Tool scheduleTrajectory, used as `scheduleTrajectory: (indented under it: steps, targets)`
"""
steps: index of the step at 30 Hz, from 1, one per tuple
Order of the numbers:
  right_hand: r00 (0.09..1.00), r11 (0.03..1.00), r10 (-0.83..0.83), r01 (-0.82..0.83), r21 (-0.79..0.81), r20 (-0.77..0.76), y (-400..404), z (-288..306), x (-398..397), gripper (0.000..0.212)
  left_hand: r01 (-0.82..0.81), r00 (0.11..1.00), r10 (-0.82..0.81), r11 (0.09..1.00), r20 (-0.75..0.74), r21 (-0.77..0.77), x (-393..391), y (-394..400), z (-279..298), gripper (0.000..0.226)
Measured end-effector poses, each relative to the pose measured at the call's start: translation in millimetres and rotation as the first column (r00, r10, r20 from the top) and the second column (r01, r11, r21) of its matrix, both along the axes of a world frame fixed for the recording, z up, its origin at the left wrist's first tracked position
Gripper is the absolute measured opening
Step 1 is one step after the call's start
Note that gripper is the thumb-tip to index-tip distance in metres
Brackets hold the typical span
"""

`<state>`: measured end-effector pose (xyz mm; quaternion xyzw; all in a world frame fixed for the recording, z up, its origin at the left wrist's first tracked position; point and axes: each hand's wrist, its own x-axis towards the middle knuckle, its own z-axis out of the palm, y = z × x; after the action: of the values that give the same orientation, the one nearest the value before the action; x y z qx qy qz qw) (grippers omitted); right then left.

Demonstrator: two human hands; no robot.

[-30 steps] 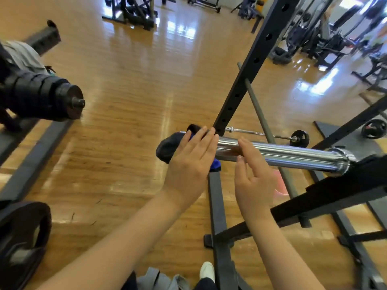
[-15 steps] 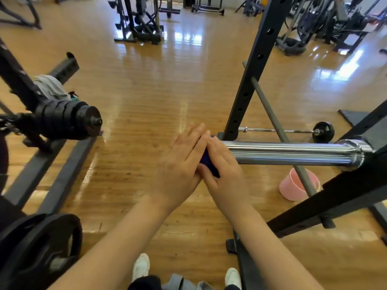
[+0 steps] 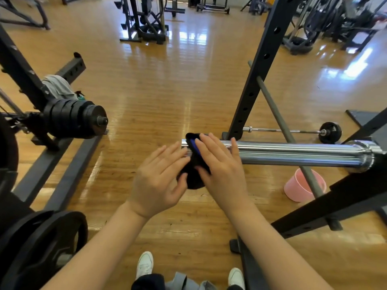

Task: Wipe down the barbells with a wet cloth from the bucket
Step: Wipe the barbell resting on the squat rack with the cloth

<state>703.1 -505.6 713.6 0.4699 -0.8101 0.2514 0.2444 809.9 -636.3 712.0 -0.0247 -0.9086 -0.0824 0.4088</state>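
Observation:
The chrome barbell sleeve [image 3: 293, 152] lies level on the black rack, its free end pointing left. A dark cloth with a blue side [image 3: 193, 178] is draped over that end and hangs below it. My right hand [image 3: 222, 170] lies flat on the cloth, with straight fingers reaching over the top of the sleeve. My left hand [image 3: 159, 176] is just left of the end, fingers spread and straight, and its thumb touches the hanging cloth. The pink bucket [image 3: 297, 189] stands on the floor under the sleeve, to the right.
A black rack upright [image 3: 259, 68] rises behind the sleeve, and a grey bar [image 3: 280, 120] leans across it. A small barbell [image 3: 293, 130] lies on the wooden floor. Stacked black plates [image 3: 73, 118] jut out at left, with another plate [image 3: 41, 248] at bottom left.
My right hand slid left from the bare sleeve onto the cloth at the bar's end. My left hand came off the cloth's top and sits lower left, only its thumb touching.

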Motion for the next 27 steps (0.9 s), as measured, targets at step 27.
scheduleTrajectory:
  steps: [27]
  targets:
    - [0.993, 0.994, -0.096, 0.099, -0.042, 0.064, -5.1, -3.1, 9.0, 0.046, -0.199, 0.679, -0.071, 0.940, 0.731, 0.277, -66.0, -5.5, 49.2, 0.040]
